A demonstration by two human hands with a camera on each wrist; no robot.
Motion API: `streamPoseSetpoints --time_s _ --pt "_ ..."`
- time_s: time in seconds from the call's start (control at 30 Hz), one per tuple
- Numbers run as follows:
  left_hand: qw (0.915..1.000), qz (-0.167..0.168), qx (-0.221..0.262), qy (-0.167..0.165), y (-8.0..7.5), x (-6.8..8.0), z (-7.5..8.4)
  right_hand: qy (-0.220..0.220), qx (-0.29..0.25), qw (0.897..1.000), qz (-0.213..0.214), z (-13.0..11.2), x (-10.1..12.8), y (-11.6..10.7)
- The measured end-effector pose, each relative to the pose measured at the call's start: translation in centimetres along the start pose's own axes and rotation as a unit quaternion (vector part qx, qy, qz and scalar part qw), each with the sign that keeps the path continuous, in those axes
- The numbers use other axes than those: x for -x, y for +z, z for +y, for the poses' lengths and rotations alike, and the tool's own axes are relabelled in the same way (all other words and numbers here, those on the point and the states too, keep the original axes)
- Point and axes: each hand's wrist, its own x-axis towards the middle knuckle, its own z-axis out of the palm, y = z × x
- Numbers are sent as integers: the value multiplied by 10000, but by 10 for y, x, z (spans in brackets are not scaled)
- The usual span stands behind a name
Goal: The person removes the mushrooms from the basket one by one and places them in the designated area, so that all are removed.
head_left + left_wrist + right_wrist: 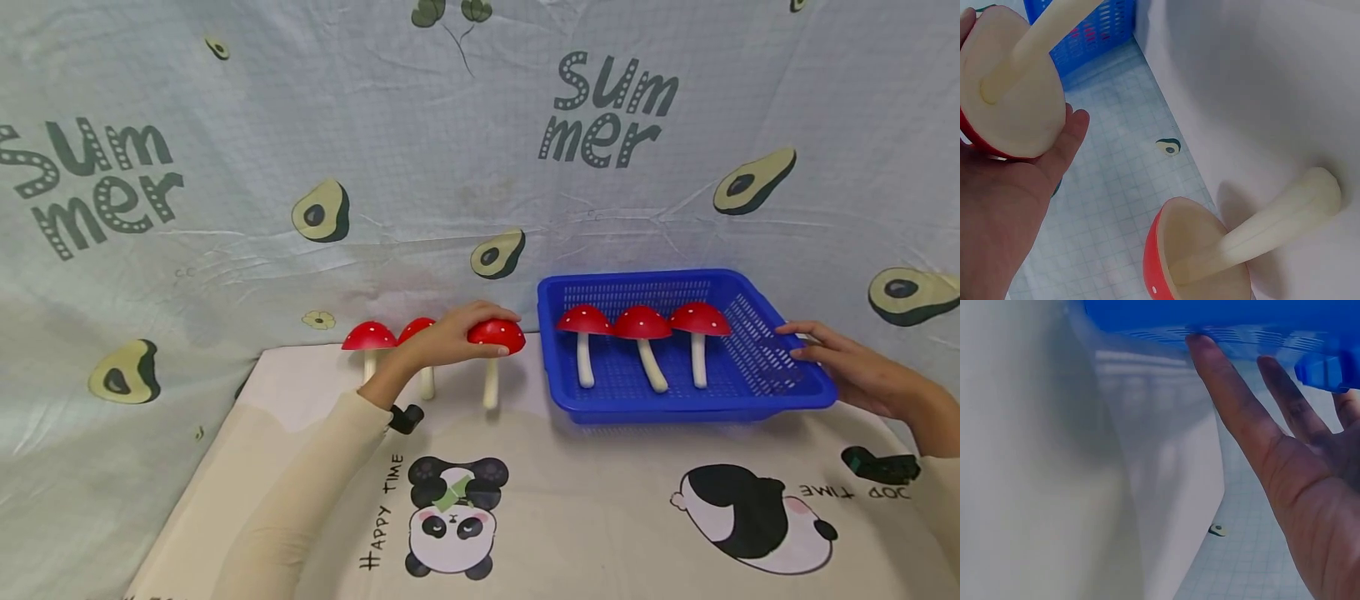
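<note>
My left hand (pixel 452 333) grips a toy mushroom (pixel 497 336) by its red, white-dotted cap. Its pale stem points down; whether the tip touches the table I cannot tell. Left of it stand two like mushrooms, the nearer one (pixel 427 383) and the outer one (pixel 369 336), both partly hidden by my left wrist. Another mushroom (pixel 1197 256) shows below the held one in the left wrist view. My right hand (pixel 862 375) touches the right side of a blue plastic basket (pixel 693 406) with fingers fairly straight. Inside lean three mushrooms: left (pixel 583 321), middle (pixel 642 322) and right (pixel 700 319).
A patterned cloth (pixel 420 208) hangs behind the table's back edge. The table cover (pixel 585 508) bears printed pandas. One dark object (pixel 407 418) lies beside my left wrist, another (pixel 879 466) near my right forearm.
</note>
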Motion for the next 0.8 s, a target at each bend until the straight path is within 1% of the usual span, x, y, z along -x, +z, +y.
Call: streamPoseSetpoints --time_s 0.3,0.8 --pt "10000 66 56 29 3 -1 -5 -15 248 9997 -43 5 -2 0" --pt "9998 128 163 -53 5 -1 -12 -27 288 9996 -24 12 -3 2"
